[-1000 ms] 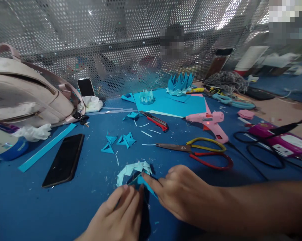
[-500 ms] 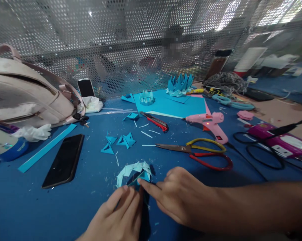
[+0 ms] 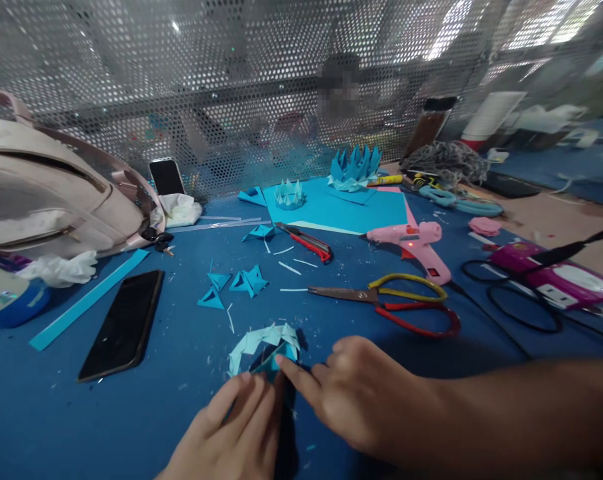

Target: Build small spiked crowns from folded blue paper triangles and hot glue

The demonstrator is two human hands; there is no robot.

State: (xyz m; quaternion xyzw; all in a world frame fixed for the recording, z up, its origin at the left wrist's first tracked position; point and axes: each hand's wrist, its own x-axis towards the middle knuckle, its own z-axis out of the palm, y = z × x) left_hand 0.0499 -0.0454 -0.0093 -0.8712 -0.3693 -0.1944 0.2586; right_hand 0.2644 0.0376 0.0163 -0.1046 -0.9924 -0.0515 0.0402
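Blue tabletop, strewn with paper scraps. Nearest: left hand, fingers together at the near edge of a pale-blue paper ring; whether its thumb closes a pinch, I cannot tell from where I stand. Right hand, index finger extended onto the ring's brighter blue near part, other fingers curled. Ring's position: just beyond the left fingertips, up and left of the right knuckles, touched by both; its near part slants away toward the right. Next out: one black phone, left; one pair of scissors, right, points leftward; folded blue paper pieces between. Left edge: one white-and-blue tub, contents hidden, crumpled white plastic beside it. Farther: one pink glue gun; one blue sheet with two pointed paper crowns, small and large. Beyond, right: one dark-lidded jar, brownish; one stack of white cups, insides unseen. Last: perforated metal mesh.
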